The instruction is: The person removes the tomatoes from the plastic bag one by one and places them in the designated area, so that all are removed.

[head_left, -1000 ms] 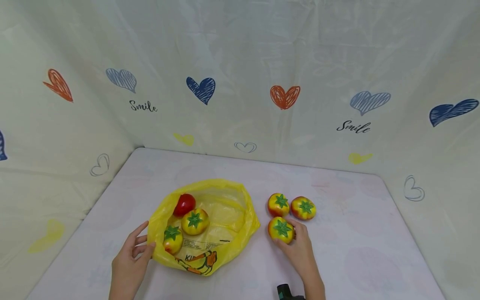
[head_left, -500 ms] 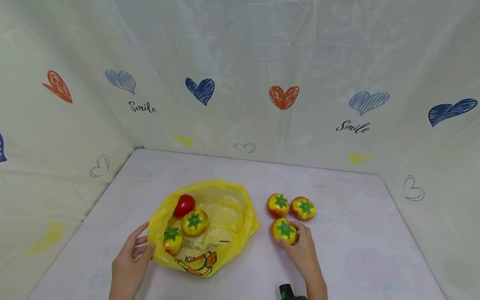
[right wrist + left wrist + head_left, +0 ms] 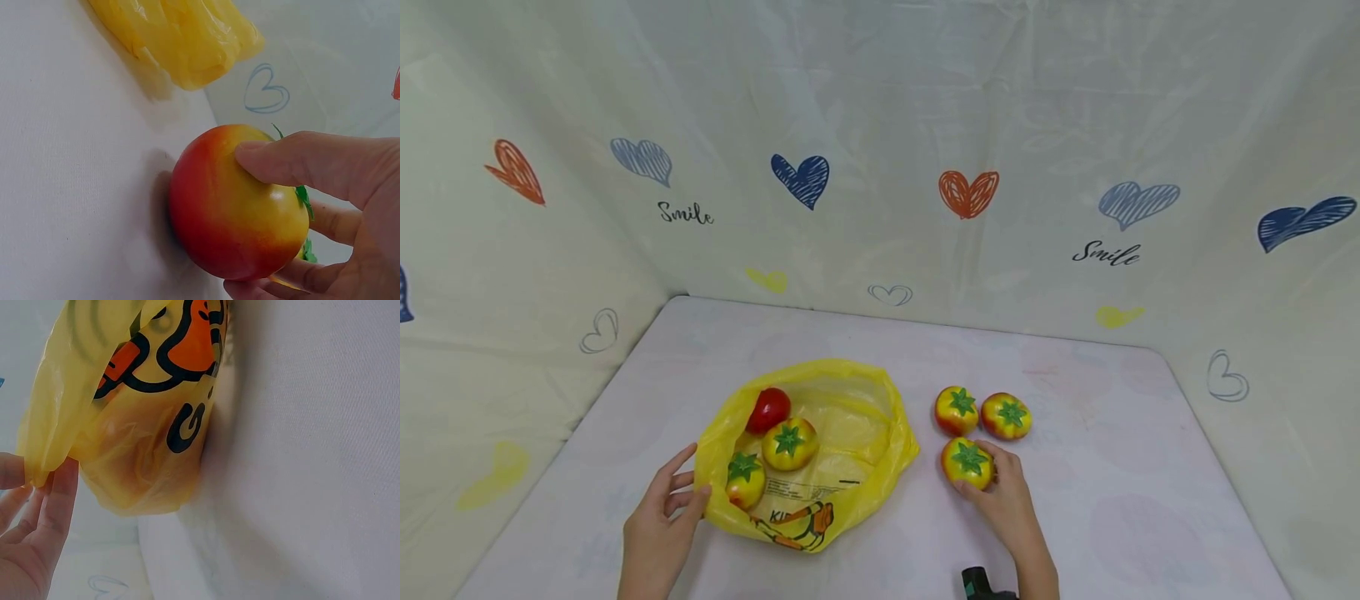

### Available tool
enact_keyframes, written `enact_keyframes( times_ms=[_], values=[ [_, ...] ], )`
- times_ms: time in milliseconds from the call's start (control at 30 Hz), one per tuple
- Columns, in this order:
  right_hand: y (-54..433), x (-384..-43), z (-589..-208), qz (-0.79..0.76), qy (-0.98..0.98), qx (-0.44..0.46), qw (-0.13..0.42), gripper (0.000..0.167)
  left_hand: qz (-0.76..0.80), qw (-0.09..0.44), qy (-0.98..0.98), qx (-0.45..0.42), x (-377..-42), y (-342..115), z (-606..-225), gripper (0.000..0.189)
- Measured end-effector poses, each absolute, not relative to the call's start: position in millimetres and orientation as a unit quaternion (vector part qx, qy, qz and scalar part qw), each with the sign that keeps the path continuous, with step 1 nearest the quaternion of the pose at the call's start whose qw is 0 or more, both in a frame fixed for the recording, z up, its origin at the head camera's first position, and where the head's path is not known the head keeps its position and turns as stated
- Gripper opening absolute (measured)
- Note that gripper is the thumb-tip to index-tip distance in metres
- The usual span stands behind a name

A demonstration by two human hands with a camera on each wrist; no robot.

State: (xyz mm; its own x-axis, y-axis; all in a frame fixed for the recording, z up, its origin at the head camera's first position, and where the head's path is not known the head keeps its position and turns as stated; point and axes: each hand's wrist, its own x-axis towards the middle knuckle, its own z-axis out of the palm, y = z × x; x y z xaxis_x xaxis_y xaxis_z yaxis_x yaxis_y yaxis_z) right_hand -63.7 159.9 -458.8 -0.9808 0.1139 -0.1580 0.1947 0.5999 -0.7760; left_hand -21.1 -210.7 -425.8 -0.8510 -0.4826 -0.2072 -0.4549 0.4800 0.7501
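In the head view, my left hand pinches the left rim of a yellow plastic bag between thumb and fingers. The bag lies with its mouth wide. Inside it are a red round fruit and two yellow tomatoes with green star-shaped tops. To the right of the bag, my right hand grips another yellow-red tomato, thumb on one side and fingers on the other. The right wrist view shows that tomato at the table surface; whether it touches is unclear.
Two more yellow-red tomatoes, one nearer the bag and one to its right, sit just beyond my right hand. A dark object shows near the right wrist. A hanging sheet with printed hearts backs the white table.
My right hand and the tomato in it have shifted slightly right and towards me. My left hand and the bag stay where they were.
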Motion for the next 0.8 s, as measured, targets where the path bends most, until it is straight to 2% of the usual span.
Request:
enact_keyframes(
  times_ms=[100, 133, 300, 367, 500, 633, 800],
  values=[
    [160, -64, -459, -0.441, 0.892, 0.082, 0.048, 0.061, -0.432, 0.012, -0.859, 0.276, -21, -209, -423, 0.061],
    [159, -64, -459, -0.440, 0.893, 0.080, 0.049, 0.062, -0.431, 0.016, -0.860, 0.273, -22, -215, -436, 0.061],
    [159, -65, -458, -0.447, 0.889, 0.080, 0.055, 0.066, -0.434, 0.015, -0.859, 0.270, -23, -219, -441, 0.061],
    [160, -65, -458, -0.453, 0.886, 0.082, 0.057, 0.064, -0.440, 0.009, -0.855, 0.272, -22, -218, -437, 0.062],
    [160, -65, -458, -0.453, 0.886, 0.080, 0.061, 0.061, -0.438, 0.021, -0.860, 0.261, -24, -227, -455, 0.064],
    [161, -65, -458, -0.448, 0.888, 0.075, 0.067, 0.062, -0.445, 0.022, -0.858, 0.255, -23, -225, -451, 0.062],
    [162, -64, -458, -0.444, 0.893, 0.056, 0.049, 0.062, -0.442, 0.023, -0.859, 0.256, -22, -221, -444, 0.062]
  ],
)
